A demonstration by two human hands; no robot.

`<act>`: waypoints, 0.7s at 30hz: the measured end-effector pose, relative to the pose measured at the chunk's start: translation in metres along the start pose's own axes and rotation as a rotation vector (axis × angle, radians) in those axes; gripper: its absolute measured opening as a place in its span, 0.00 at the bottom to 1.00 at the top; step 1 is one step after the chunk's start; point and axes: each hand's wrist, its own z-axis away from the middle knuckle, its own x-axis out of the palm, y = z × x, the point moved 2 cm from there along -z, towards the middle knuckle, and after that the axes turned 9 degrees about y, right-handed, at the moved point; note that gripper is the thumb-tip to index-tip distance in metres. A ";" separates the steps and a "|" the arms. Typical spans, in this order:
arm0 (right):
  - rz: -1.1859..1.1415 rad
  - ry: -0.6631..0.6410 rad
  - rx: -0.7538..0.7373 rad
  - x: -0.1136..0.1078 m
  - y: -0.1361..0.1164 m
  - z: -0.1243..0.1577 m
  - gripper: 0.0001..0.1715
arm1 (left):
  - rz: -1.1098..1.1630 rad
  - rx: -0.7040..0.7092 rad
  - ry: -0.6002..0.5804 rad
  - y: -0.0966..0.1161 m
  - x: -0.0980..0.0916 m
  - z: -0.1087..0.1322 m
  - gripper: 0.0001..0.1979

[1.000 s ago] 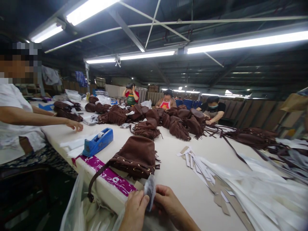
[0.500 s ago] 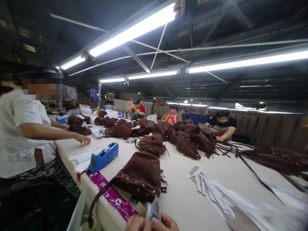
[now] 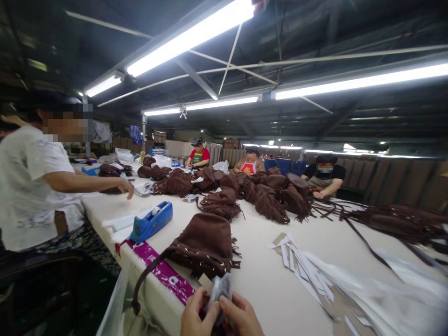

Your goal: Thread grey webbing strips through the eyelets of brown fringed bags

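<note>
My left hand (image 3: 196,313) and my right hand (image 3: 241,315) are at the bottom middle, close together. Both pinch a crumpled piece of clear plastic wrap (image 3: 221,285) with something dark in it that I cannot make out. Just beyond them a dark brown drawstring bag (image 3: 206,235) lies on the table, its row of metal eyelets facing me and its fringe to the right. The bag's strap (image 3: 149,275) hangs over the table's near edge. A small tan card (image 3: 206,281) sits between the bag and my fingers.
A blue tape dispenser (image 3: 153,221) stands left of the bag on the white table (image 3: 259,261). White paper strips (image 3: 303,266) and plastic sheeting (image 3: 392,289) lie at right. Brown fringed bags (image 3: 269,200) are heaped beyond. A co-worker (image 3: 38,186) reaches in from the left; several others work opposite.
My hands have come higher into view with the plastic wrap between them. The view has tilted down slightly. At the far side, the co-worker in red has lowered a raised hand.
</note>
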 end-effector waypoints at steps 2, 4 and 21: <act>0.078 0.016 -0.006 -0.001 -0.003 0.003 0.26 | -0.034 0.014 0.008 0.007 -0.001 0.001 0.27; 0.168 0.052 -0.003 -0.002 -0.007 0.007 0.26 | -0.037 0.009 0.003 0.013 -0.003 0.002 0.27; 0.680 -0.239 -0.395 -0.023 -0.039 0.035 0.14 | 0.507 -0.292 -0.366 0.029 -0.001 0.000 0.22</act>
